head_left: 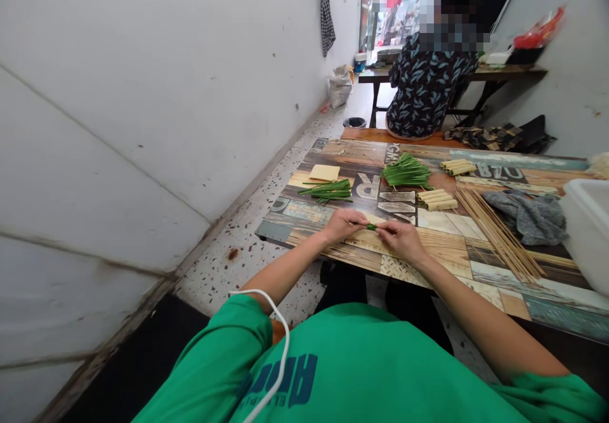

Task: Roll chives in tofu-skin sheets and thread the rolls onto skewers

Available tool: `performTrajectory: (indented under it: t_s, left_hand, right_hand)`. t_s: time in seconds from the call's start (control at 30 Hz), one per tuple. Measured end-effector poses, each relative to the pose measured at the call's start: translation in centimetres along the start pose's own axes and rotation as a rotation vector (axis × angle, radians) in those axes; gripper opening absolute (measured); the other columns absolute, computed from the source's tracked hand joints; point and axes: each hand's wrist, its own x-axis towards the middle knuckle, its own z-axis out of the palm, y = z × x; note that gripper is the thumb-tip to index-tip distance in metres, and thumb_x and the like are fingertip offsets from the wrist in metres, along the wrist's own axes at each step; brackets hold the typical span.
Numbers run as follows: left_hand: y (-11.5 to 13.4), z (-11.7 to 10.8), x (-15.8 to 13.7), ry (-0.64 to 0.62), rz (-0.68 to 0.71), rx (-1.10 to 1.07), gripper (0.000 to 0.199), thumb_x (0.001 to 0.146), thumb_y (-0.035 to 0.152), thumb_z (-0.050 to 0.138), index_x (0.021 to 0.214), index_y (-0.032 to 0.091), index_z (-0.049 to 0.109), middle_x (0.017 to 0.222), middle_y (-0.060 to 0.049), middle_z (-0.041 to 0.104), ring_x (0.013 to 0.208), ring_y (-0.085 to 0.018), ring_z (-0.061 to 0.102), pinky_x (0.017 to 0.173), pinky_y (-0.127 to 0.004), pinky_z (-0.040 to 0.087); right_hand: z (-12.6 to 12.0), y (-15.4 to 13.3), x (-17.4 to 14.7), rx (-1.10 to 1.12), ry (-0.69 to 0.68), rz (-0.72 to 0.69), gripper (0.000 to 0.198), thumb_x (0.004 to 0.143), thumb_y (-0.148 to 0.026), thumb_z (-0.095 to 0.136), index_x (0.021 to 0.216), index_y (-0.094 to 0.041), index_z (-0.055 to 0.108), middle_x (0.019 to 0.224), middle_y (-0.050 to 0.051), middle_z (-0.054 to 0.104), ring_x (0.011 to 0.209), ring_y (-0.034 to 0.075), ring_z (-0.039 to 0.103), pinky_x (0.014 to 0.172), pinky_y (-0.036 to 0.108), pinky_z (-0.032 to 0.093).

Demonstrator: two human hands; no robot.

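Observation:
My left hand [346,225] and my right hand [400,239] meet near the table's front edge. Their fingertips pinch the two ends of a small bunch of green chives [372,226]. Under and behind it lies a pale yellow sheet [377,218], like tofu skin, partly hidden by my hands. Beyond my left hand are a loose pile of cut chives [333,190] and a stack of square pale sheets [325,172]. Farther back sits a larger heap of chives on sticks [406,171]. Pale rolls [436,200] lie past my right hand, with more rolls [458,167] behind.
Long wooden skewers [499,236] lie on the right of the patterned table [428,239], beside a crumpled grey cloth [526,215] and a white tub [587,226]. A person in a leaf-print shirt [425,84] sits beyond. A white wall [166,93] runs along the left.

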Motion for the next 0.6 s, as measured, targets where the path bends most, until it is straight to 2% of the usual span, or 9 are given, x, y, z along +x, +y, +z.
performTrajectory:
  t_s: [0.1, 0.2, 0.37, 0.6]
  left_hand:
    - [-0.1, -0.1, -0.3, -0.074, 0.047, 0.084, 0.009, 0.079, 0.023, 0.07, 0.08, 0.02, 0.079, 0.092, -0.008, 0.076, 0.083, -0.016, 0.069, 0.08, -0.026, 0.051]
    - [-0.1, -0.3, -0.5, -0.154, 0.058, 0.16, 0.013, 0.083, 0.025, 0.066, 0.081, 0.022, 0.079, 0.096, -0.007, 0.075, 0.087, -0.017, 0.068, 0.083, -0.025, 0.049]
    - [-0.2, -0.6, -0.6, -0.261, 0.147, 0.286, 0.02, 0.088, 0.028, 0.059, 0.083, 0.021, 0.077, 0.095, -0.009, 0.073, 0.089, -0.018, 0.066, 0.084, -0.025, 0.047]
    - [0.2, -1.1, -0.1, -0.452, 0.442, 0.58, 0.03, 0.096, 0.025, 0.044, 0.088, 0.018, 0.072, 0.095, -0.011, 0.069, 0.087, -0.019, 0.061, 0.087, -0.03, 0.046]
  right_hand:
    - [0.1, -0.1, -0.6, -0.166, 0.019, -0.197, 0.023, 0.089, -0.029, 0.053, 0.086, -0.018, 0.072, 0.083, 0.007, 0.072, 0.075, 0.018, 0.064, 0.071, 0.028, 0.049]
    - [0.3, 0.0, -0.9, -0.323, 0.011, -0.323, 0.026, 0.094, -0.026, 0.047, 0.088, -0.018, 0.071, 0.088, 0.009, 0.071, 0.082, 0.019, 0.063, 0.076, 0.029, 0.048]
    - [0.7, 0.4, -1.1, -0.569, -0.036, -0.42, 0.033, 0.098, -0.025, 0.04, 0.092, -0.016, 0.071, 0.088, 0.01, 0.068, 0.083, 0.02, 0.058, 0.073, 0.029, 0.043]
    - [0.6, -0.2, -1.3, -0.901, -0.141, -0.568, 0.025, 0.097, -0.019, 0.044, 0.093, -0.01, 0.067, 0.085, 0.011, 0.061, 0.082, 0.023, 0.049, 0.076, 0.034, 0.038]
